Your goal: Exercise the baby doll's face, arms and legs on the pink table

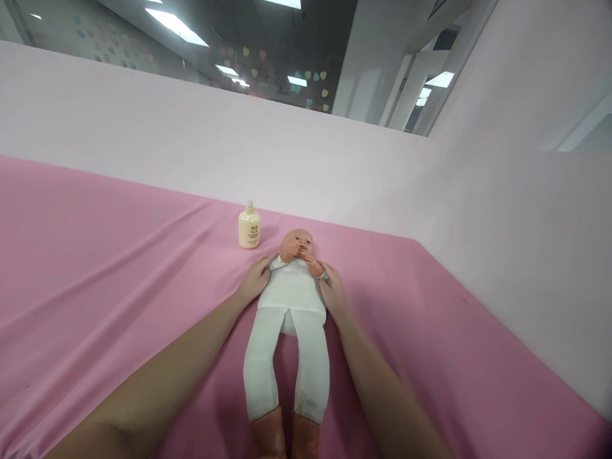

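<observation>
Head view, left fingers (266, 262) and right fingers (327, 270) clasping doll (292, 287), cream bottle (249, 229) nearby, dark print (254, 233) illegible

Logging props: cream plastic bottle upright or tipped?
Upright: the cream plastic bottle stands on its base on the pink cloth, nozzle up.

Soft, fairly even indoor light falls around the doll (292, 287), with faint shadows on the pink cloth just beside it and deeper shade between its legs. Beyond its head, bright ceiling panels (176, 27) glare in the glass (282, 57). Fine print on the bottle (249, 228) near its head blurs; wide-angle distortion stretches the edges.
</observation>
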### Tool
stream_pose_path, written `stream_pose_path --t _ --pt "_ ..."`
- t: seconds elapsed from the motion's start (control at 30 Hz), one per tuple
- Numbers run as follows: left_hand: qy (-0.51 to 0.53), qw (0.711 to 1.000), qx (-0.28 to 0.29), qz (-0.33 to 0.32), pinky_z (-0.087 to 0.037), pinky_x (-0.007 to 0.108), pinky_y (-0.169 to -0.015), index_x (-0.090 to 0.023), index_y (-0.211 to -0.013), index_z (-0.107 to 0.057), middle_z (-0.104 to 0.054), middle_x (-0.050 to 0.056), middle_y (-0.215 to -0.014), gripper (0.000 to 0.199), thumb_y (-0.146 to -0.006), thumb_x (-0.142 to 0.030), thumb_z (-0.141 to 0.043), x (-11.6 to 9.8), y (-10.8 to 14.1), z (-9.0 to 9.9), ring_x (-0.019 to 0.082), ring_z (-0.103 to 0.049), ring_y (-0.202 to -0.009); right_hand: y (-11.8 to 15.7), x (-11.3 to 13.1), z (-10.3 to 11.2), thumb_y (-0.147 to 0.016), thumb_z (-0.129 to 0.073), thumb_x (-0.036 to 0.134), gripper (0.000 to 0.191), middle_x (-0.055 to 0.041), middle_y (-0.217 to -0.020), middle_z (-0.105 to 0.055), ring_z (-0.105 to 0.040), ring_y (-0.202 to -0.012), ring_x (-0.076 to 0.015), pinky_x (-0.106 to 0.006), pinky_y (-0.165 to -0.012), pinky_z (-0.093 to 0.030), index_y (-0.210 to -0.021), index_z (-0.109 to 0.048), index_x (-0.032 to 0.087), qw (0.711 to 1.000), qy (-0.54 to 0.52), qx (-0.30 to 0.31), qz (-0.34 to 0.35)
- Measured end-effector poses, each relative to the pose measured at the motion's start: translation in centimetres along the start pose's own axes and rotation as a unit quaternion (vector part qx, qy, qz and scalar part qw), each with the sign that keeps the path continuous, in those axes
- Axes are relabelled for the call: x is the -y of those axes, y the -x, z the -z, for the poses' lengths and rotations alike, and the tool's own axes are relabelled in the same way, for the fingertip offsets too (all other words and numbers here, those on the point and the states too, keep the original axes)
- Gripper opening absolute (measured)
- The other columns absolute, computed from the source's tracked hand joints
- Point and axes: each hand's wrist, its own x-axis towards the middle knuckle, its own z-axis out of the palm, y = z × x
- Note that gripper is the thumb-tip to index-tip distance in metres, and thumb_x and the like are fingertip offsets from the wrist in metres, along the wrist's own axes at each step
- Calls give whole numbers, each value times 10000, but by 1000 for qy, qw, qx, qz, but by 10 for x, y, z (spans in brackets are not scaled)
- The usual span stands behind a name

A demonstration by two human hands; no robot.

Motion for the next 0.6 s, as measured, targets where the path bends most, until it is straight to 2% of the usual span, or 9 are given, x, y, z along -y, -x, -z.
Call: stream_pose_path --t 0.37,0.5,0.6 --pt "15 1000 6 7 -330 460 -1251 -183 -1420 -583 -592 66 -1459 651 -806 -98 -383 -3 -1 1 215 -507 -1393 1 5 1 -770 -463 161 577 -46 -1366 -609 -504 -1321 -218 -413 -1217 -350 -1311 -646 236 1000 4 -3 -4" --pt "55 996 -27 62 -370 458 -1221 -201 -1374 -589 -607 69 -1437 523 -876 -176 -431 -1 0 0 229 -533 -1363 2 10 1 -832 -479 216 552 -65 -1406 -587 -495 -1350 -230 -423 -1218 -352 -1369 -602 216 1000 -12 -4 -18" --pt "96 988 -58 108 -413 458 -1182 -208 -1409 -524 -561 93 -1480 507 -905 -240 -483 4 -1 -2 243 -536 -1354 3 12 0 -902 -502 326 608 -91 -1493 -517 -500 -1373 -229 -400 -1178 -418 -1498 -460 211 996 -60 -32 -58"
